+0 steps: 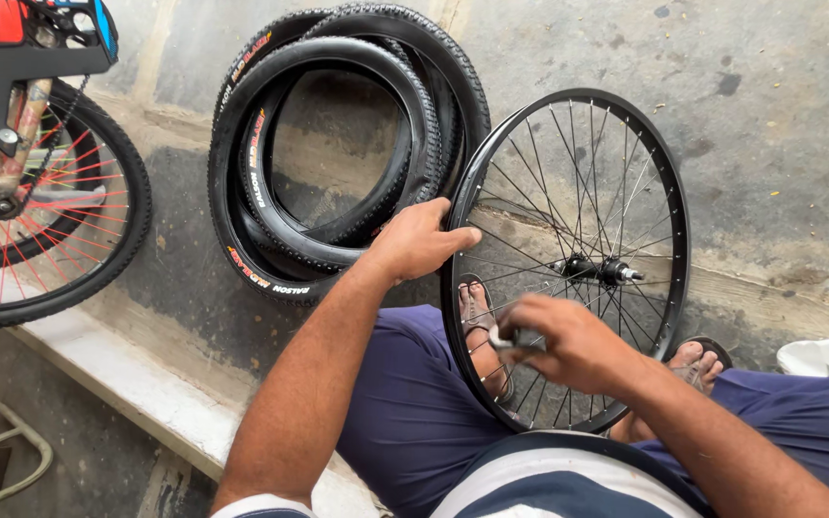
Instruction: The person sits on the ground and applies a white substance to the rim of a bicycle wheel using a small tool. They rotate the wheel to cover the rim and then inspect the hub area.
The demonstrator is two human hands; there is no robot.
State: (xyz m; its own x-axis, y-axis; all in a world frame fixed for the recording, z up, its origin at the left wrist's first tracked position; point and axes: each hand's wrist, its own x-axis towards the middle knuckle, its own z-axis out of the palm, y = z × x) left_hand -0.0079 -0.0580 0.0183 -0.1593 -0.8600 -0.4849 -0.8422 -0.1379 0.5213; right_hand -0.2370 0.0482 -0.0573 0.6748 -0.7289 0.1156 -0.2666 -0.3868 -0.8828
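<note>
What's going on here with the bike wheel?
A seated person is working on a bare black spoked wheel that stands upright between their knees. The left hand grips the rim at its upper left edge, while the right hand holds a small tool at the spokes low on the wheel. A stack of loose tyres leans against the wall behind, and a bicycle with red spokes stands to the left.

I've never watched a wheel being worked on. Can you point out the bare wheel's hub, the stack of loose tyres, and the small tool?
Wheel hub [595,270], head view: centre of the black spoked wheel.
Loose tyres [422,134], head view: knobbly tread.
Small tool [503,340], head view: pale end in the right hand [573,345].
</note>
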